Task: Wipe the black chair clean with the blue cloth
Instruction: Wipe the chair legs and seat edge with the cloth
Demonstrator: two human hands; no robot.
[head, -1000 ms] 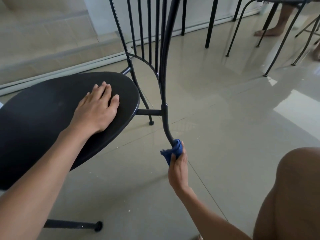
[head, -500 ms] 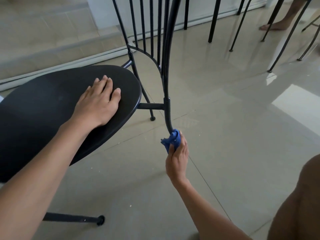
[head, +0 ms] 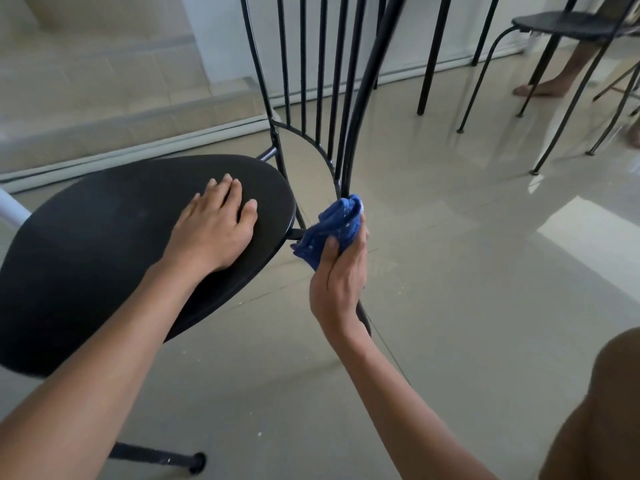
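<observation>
Black metal and a blue rag are meeting at the rear frame of the black chair (head: 104,237), where the right hand (head: 341,282) is clenching the blue cloth (head: 334,228) around the near upright post, right at the height where the side bar joins the round seat (head: 145,209). That grip is wrapping the bunched cloth against the tube, thumb on the near side and fingers curling behind, with white specks showing on the fabric (dust or lint, I cannot tell which). The left hand (head: 216,228) is lying flat and open on the seat, palm down, grasping nothing; it is probably steadying the chair while the post is being rubbed. As for progress, the wiping is clearly under way on the frame, but how much is already clean is hard to judge: the seat is showing a faint dull haze and a few pale marks near its middle, so it may be needing a pass. The thin back spindles (head: 304,64) above the cloth are looking untouched by anything at this moment, and the front leg (head: 159,459) lying low near the floor (head: 485,271) is carrying small white flecks. My reading is that the job is somewhere in its middle, with the spindles, the remaining legs and perhaps the seat top left to do.
</observation>
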